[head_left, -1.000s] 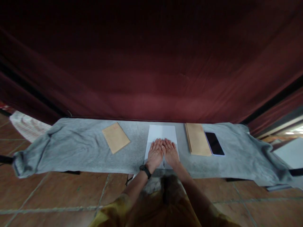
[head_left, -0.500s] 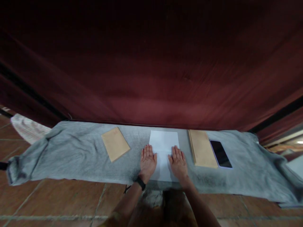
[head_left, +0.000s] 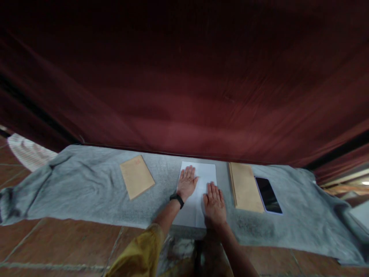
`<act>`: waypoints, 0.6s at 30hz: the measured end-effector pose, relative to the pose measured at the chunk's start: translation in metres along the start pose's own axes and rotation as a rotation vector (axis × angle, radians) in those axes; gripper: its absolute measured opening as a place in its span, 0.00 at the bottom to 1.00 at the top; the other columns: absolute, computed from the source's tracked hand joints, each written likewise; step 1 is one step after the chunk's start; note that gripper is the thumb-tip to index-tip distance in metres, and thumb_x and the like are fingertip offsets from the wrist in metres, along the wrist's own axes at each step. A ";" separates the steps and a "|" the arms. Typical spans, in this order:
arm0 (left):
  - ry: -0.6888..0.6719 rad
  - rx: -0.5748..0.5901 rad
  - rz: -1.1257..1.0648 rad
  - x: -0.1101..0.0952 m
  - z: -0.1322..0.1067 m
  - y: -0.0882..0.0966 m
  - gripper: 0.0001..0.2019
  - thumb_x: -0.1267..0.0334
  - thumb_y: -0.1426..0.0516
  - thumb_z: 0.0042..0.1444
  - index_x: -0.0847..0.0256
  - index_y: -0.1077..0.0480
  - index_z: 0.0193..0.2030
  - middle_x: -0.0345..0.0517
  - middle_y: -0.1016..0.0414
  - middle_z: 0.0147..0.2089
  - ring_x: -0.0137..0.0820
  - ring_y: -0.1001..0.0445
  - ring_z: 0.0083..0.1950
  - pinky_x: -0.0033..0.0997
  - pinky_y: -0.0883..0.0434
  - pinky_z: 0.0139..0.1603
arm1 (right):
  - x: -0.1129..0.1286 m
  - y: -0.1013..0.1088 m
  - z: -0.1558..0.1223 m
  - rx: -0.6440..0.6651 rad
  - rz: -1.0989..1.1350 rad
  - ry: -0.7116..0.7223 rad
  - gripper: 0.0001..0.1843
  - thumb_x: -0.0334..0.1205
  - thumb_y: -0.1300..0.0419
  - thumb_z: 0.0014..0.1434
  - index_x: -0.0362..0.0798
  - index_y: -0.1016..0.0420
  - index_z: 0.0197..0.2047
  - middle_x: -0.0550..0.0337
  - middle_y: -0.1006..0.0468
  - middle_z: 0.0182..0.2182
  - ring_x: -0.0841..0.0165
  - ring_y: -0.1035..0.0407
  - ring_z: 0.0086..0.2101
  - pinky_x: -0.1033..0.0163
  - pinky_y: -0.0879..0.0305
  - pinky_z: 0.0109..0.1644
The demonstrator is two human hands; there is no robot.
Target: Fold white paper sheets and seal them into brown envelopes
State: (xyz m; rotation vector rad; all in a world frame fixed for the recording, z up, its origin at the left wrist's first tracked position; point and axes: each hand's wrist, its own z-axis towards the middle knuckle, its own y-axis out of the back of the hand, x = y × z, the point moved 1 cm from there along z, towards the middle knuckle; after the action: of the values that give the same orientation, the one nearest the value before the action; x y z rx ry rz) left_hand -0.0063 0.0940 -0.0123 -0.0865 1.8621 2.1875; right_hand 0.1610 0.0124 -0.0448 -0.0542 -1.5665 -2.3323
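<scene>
A white sheet of paper (head_left: 190, 211) with faint crease lines lies flat on a grey cloth (head_left: 95, 196). My left hand (head_left: 186, 182), a black band on its wrist, rests palm down on the upper left part of the sheet with fingers outstretched. Flat along the sheet's right edge lies my right hand (head_left: 214, 202), its fingers straight and pointing away from me. Neither hand grips anything. Parts of the paper are covered by both hands.
A single brown envelope (head_left: 137, 177) lies tilted on the left. Right of the paper is a stack of brown envelopes (head_left: 246, 188), with a dark-screened phone (head_left: 268, 195) beside it. A dark red panel (head_left: 184, 115) rises behind the cloth; tiled floor (head_left: 72, 242) shows in front.
My left hand has moved forward and inward, from the sheet's left edge onto its upper part. The right hand stays near the right edge. The view has tilted slightly.
</scene>
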 end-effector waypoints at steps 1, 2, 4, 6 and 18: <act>0.047 -0.009 0.020 0.011 0.000 0.003 0.29 0.55 0.59 0.73 0.65 0.44 0.75 0.55 0.44 0.76 0.43 0.48 0.78 0.51 0.50 0.77 | 0.000 0.000 0.000 -0.007 0.009 -0.001 0.30 0.42 0.57 0.74 0.41 0.46 0.75 0.42 0.39 0.71 0.53 0.42 0.68 0.43 0.49 0.72; 0.090 -0.019 0.039 0.022 -0.002 0.006 0.29 0.55 0.59 0.73 0.68 0.44 0.75 0.57 0.44 0.76 0.43 0.48 0.78 0.50 0.50 0.77 | 0.000 0.000 0.000 -0.012 0.018 0.000 0.30 0.42 0.57 0.74 0.42 0.46 0.75 0.42 0.39 0.71 0.53 0.42 0.68 0.44 0.49 0.72; 0.158 -0.038 0.067 0.037 -0.009 0.010 0.30 0.57 0.60 0.72 0.70 0.44 0.74 0.59 0.43 0.76 0.43 0.47 0.78 0.50 0.49 0.77 | 0.001 0.000 0.000 -0.020 0.029 0.001 0.30 0.42 0.57 0.74 0.42 0.46 0.75 0.43 0.39 0.71 0.53 0.42 0.69 0.44 0.50 0.72; 0.199 -0.067 0.081 0.046 -0.021 0.013 0.29 0.58 0.60 0.72 0.71 0.43 0.74 0.59 0.43 0.75 0.43 0.46 0.77 0.50 0.48 0.76 | 0.001 0.000 0.000 -0.019 0.028 0.002 0.30 0.42 0.57 0.74 0.42 0.46 0.76 0.43 0.40 0.71 0.53 0.42 0.69 0.43 0.49 0.72; 0.032 -0.191 0.094 0.019 -0.130 0.010 0.25 0.57 0.53 0.72 0.63 0.37 0.71 0.60 0.39 0.74 0.47 0.38 0.74 0.53 0.37 0.71 | 0.000 -0.001 -0.001 -0.027 0.056 0.006 0.30 0.40 0.56 0.73 0.42 0.46 0.75 0.41 0.41 0.71 0.52 0.42 0.69 0.41 0.46 0.71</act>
State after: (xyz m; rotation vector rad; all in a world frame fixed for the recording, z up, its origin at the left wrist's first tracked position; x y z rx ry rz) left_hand -0.0437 -0.0308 -0.0295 -0.0721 1.7003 2.4375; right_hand 0.1604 0.0122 -0.0461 -0.0963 -1.5112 -2.3082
